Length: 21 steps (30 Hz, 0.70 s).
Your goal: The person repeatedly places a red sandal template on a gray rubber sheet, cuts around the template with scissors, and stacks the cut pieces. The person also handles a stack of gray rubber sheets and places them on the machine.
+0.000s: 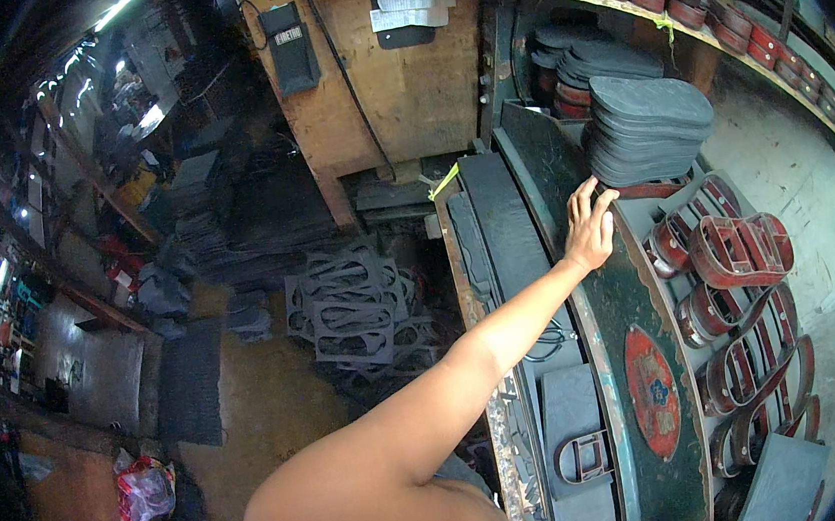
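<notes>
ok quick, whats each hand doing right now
left hand: not in view.
right hand: open, holding nothing, fingers spread against the base of the stack of dark rubber soles.

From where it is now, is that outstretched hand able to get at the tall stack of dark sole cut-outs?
Probably yes. The hand rests on the machine top right at the base of the stack of sole cut-outs, fingertips nearly touching it, and nothing lies between them.

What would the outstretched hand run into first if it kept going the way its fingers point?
Most likely the stack of dark grey sole cut-outs. The left hand, as it appears, lies open on the green machine top, fingers pointing up toward the base of that stack, very close to it. Depth is hard to judge in this fisheye view.
</notes>
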Available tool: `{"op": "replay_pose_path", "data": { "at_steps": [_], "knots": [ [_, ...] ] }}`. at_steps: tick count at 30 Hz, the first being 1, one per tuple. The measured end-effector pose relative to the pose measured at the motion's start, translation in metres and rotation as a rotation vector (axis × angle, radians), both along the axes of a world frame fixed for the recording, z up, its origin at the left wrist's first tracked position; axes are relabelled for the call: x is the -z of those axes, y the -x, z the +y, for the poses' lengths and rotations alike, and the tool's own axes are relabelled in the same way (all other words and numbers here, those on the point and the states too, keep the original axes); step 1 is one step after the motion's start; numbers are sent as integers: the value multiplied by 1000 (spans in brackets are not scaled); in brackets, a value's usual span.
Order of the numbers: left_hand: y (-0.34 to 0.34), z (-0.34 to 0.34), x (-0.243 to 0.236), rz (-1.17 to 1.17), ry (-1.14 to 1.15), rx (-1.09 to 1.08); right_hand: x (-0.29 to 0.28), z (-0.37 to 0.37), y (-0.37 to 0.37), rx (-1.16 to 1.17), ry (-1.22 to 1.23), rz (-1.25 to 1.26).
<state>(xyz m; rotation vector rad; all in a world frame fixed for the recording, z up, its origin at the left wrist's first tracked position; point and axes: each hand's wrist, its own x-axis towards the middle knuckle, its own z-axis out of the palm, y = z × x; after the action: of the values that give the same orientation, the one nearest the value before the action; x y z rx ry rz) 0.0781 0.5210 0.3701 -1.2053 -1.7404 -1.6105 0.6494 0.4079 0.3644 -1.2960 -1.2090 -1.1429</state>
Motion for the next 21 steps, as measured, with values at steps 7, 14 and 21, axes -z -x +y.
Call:
{"op": "replay_pose_path", "data": {
  "at_steps": [7, 14, 21],
  "knots": [
    [0, 3, 0, -9, -14, -9, -6, -2, 2, 32, -8, -30],
    [0, 2, 0, -2, -26, -10, -12, -8, 10, 93, 11, -46],
    [0, 2, 1, -6, -22, -1, -17, -10, 16, 97, -13, -76]
  ]
}}
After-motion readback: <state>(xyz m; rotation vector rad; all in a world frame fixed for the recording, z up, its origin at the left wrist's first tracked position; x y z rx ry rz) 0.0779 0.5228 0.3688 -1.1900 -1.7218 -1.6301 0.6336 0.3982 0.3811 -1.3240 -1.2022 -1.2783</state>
